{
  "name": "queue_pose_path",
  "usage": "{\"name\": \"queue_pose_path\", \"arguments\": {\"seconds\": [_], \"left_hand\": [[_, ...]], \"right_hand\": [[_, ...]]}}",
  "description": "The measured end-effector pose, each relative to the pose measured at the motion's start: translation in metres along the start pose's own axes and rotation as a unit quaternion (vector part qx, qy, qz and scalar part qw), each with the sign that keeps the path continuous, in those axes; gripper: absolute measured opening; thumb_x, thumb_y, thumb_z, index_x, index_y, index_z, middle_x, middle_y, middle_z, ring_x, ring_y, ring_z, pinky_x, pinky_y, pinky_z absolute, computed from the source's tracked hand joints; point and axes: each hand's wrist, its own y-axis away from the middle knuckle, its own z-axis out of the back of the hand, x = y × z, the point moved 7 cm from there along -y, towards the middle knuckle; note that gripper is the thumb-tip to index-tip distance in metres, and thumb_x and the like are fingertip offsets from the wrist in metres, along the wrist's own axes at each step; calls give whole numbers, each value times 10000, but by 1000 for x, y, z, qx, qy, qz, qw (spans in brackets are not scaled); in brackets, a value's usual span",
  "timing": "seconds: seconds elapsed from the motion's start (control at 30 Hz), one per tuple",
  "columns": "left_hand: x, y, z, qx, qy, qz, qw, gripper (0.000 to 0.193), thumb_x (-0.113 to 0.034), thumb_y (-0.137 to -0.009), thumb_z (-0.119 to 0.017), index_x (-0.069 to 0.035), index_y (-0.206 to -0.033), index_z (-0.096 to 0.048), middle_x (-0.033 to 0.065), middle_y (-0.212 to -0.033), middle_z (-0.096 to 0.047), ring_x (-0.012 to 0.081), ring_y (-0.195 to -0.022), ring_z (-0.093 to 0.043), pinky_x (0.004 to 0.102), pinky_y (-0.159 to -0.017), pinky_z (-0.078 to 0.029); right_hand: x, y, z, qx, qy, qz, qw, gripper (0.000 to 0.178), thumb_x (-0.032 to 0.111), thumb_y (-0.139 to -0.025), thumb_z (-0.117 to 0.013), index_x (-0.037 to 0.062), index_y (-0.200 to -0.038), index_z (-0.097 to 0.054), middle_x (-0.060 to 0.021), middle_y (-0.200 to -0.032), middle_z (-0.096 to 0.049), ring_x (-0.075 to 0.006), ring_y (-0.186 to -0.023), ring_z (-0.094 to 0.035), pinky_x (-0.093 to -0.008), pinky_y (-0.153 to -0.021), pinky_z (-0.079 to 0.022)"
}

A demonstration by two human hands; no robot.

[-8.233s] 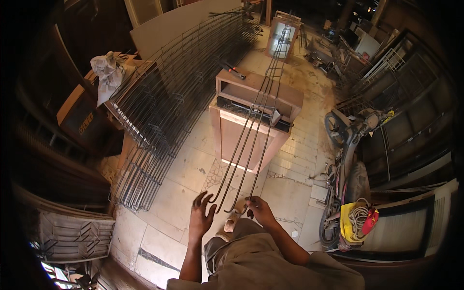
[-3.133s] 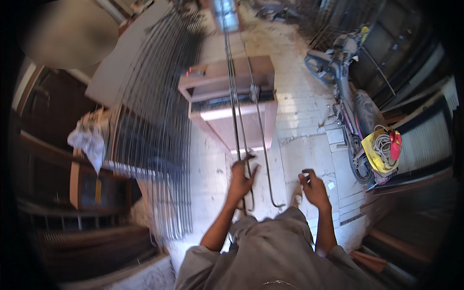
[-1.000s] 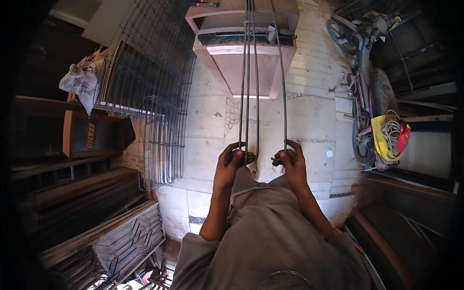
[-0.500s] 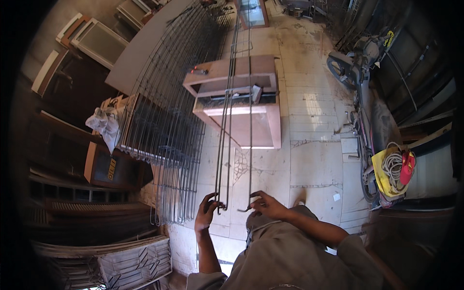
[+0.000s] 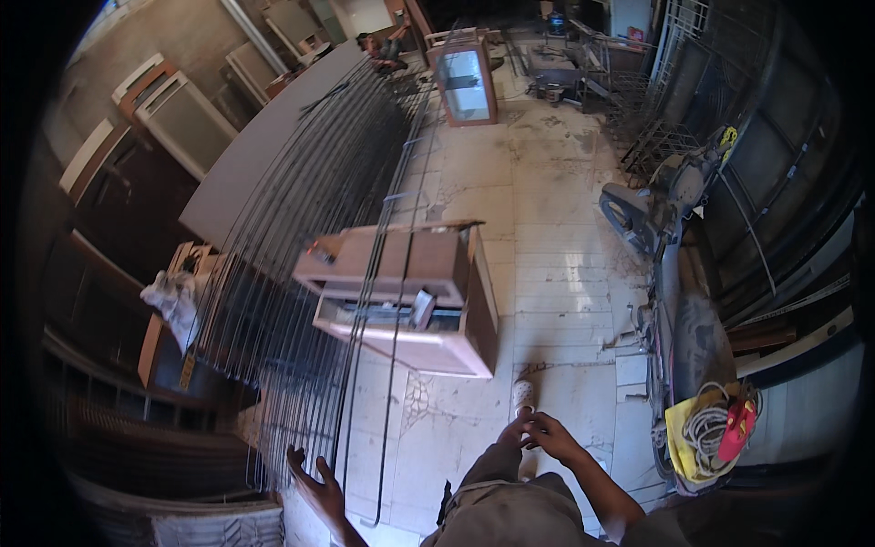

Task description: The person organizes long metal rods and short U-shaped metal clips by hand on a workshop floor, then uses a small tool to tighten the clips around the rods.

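Note:
My left hand is spread, thumb and fingers apart, beside the near ends of long thin metal rods. It holds nothing that I can see. One rod ends in a small bent hook near the floor, to the right of that hand. My right hand hovers over my knee, away from the rods, fingers loosely bent and nothing visible in them. The rods run forward across a pinkish wooden cabinet lying on the tiled floor. On the left stands a large stack of bent rod frames.
Left of the frames lies a grey board. A motorcycle stands on the right, with a yellow bag and coiled rope at its near end. Far ahead are a glass-fronted cabinet and a person.
Both hands have let go of the rods and moved apart, the left one leftward, the right one rightward. The rods now lie further left, against the frames. My view has shifted.

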Motion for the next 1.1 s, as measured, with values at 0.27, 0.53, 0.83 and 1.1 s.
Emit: {"name": "queue_pose_path", "arguments": {"seconds": [0.27, 0.53, 0.83, 1.1], "left_hand": [[-332, 32, -285, 621, 176, -370, 668, 650, -265, -871, -667, 9, -1391, -391, 244, -1279, -525, 373, -1168, -531, 425, -995, -416], [-494, -68, -447, 615, 216, -376, 659, 588, -399, -930, -571, -71, -1396, -425, 233, -1276, -548, 421, -1136, -538, 476, -943, -445], [-568, -232, -625, 593, 115, -293, 742, 577, -406, -909, -602, -49, -1347, -480, 281, -1185, -590, 452, -1078, -568, 479, -920, -467], [-706, -388, -731, 514, 149, -199, 821, 564, -377, -905, -619, -30, -1328, -483, 239, -1195, -600, 412, -1086, -580, 454, -928, -470]], "right_hand": [[96, -78, 164, -182, -83, -45, 979, 324, 198, -984, -536, -15, -1227, -506, -190, -1093, -642, -284, -872, -691, -347, -738, -550], [241, -207, 292, -249, -35, 30, 967, 323, 217, -979, -546, -11, -1207, -525, -157, -1038, -659, -253, -829, -687, -349, -743, -545], [346, -458, 441, -216, 44, 33, 975, 283, 187, -971, -556, -10, -1174, -543, -138, -1012, -662, -228, -835, -691, -326, -722, -531], [528, -646, 625, -275, 173, 91, 941, 311, 226, -932, -625, -18, -1121, -583, -143, -942, -675, -195, -781, -675, -326, -709, -534]]}}
